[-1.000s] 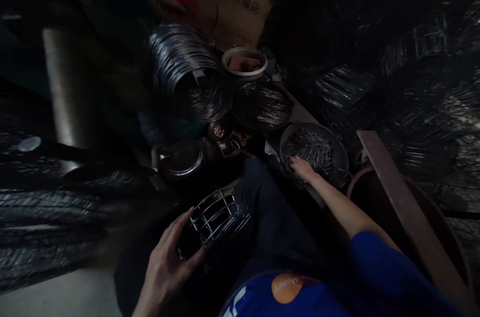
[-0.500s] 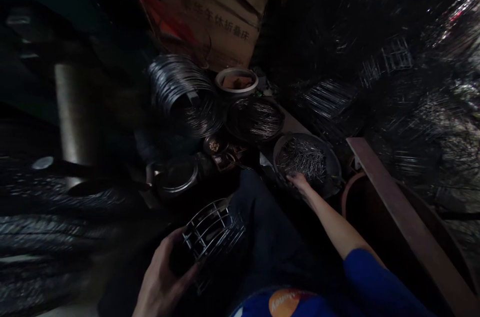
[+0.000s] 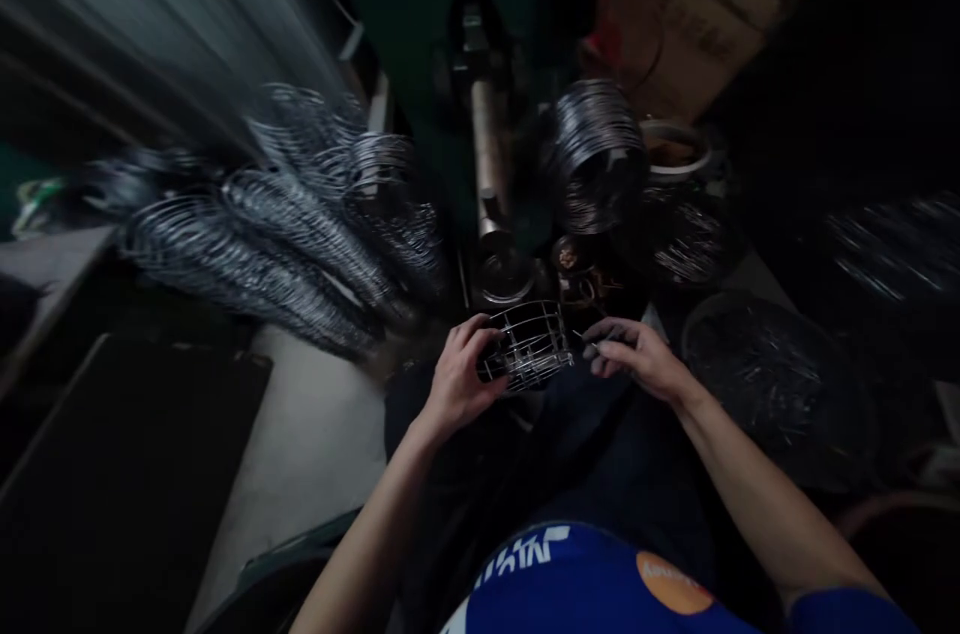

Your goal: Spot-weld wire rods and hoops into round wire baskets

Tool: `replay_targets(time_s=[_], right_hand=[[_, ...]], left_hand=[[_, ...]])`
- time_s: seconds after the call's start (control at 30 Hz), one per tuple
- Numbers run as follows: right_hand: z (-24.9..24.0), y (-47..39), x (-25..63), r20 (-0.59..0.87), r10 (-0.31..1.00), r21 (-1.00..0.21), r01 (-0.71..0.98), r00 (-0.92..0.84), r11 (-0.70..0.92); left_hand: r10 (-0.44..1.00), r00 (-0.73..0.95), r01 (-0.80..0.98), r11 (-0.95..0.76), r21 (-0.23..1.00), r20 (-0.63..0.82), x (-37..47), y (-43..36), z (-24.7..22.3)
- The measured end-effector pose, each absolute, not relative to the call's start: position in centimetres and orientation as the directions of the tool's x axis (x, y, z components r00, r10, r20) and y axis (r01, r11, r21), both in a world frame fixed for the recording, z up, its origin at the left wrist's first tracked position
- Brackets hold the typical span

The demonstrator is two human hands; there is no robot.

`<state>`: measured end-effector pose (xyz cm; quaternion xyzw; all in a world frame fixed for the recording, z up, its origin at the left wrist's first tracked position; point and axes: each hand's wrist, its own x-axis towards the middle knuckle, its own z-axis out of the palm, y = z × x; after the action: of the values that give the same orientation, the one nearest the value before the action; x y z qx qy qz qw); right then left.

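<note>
My left hand point(image 3: 461, 379) grips the left side of a small round wire basket point(image 3: 531, 339), with thumb and fingers closed around its bars. The basket is held above my lap, its welded hoops and crossbars showing. Close to its right side, my right hand point(image 3: 626, 354) pinches a short thin metal wire piece point(image 3: 577, 335) between darkened fingertips; how many pieces it holds I cannot tell. Right of that hand stands a round dark basin point(image 3: 697, 339) with short wire pieces point(image 3: 780, 379) in it.
A machine with a pale cylindrical arm point(image 3: 486, 129) stands straight ahead. Heaps of wire rings point(image 3: 247, 244) lie at the left, and a wire coil point(image 3: 596, 139) sits right of the machine. Behind are a white-rimmed bucket point(image 3: 679, 169) and a cardboard box point(image 3: 675, 44).
My right hand has left the basin of wire pieces and come beside the basket with a piece in its fingers. The view has turned left; my left hand still holds the basket.
</note>
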<state>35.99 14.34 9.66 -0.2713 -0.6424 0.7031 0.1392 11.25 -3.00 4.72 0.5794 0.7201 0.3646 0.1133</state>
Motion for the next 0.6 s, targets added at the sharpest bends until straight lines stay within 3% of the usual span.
replay_targets(time_s=[0.1, 0.17, 0.3, 0.5, 0.6], right_hand=[[11.5, 13.2, 33.4, -0.174, 0.344, -0.976, 0.208, -0.923, 0.061], [11.6, 12.6, 31.9, -0.102, 0.315, -0.932, 0.201, -0.943, 0.301], [10.2, 12.3, 29.0, 0.123, 0.25, -0.703, 0.094, -0.96, 0.705], [9.0, 12.4, 28.3, 0.247, 0.061, -0.462, -0.062, -0.967, 0.884], [7.2, 13.5, 29.9, 0.33, -0.066, -0.32, -0.178, -0.942, 0.93]], left_hand=[[0.902, -0.339, 0.738, 0.079, 0.67, 0.267, 10.8, -3.9, 4.4], [0.897, -0.343, 0.734, 0.072, 0.675, 0.278, 10.6, -4.3, 4.2], [0.898, -0.319, 0.728, 0.028, 0.685, 0.302, 9.8, -3.8, 3.5], [0.89, -0.351, 0.708, 0.049, 0.704, 0.291, 9.8, -3.4, 3.5], [0.939, -0.247, 0.76, 0.035, 0.649, 0.238, 10.4, -3.7, 4.1]])
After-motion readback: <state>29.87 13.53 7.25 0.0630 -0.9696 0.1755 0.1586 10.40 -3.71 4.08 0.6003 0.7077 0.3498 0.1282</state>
